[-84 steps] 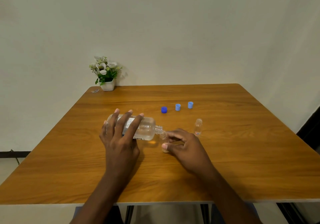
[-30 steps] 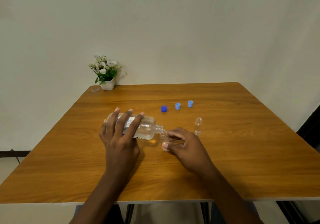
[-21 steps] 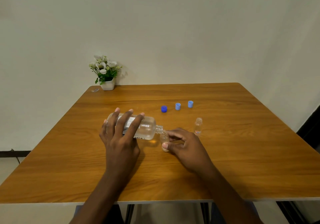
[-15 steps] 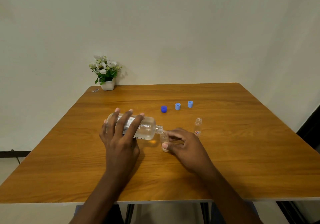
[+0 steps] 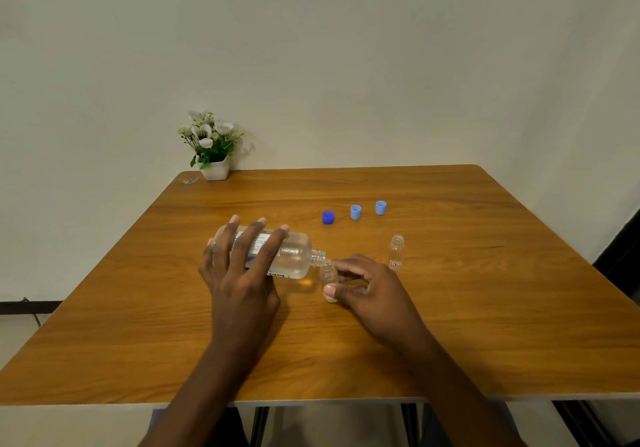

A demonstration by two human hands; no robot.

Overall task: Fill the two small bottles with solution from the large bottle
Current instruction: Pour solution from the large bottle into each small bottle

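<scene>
My left hand (image 5: 242, 273) grips the large clear bottle (image 5: 294, 256), which is tipped on its side with its open neck pointing right. The neck sits over the mouth of a small clear bottle (image 5: 328, 275) that stands on the wooden table (image 5: 485, 325). My right hand (image 5: 374, 294) holds this small bottle between thumb and fingers. A second small bottle (image 5: 396, 251), uncapped and upright, stands alone to the right of my right hand.
Three loose caps lie in a row behind the bottles: a dark blue cap (image 5: 328, 217) and two light blue caps (image 5: 355, 212) (image 5: 380, 207). A small potted plant (image 5: 212, 145) stands at the table's back left corner, by the wall.
</scene>
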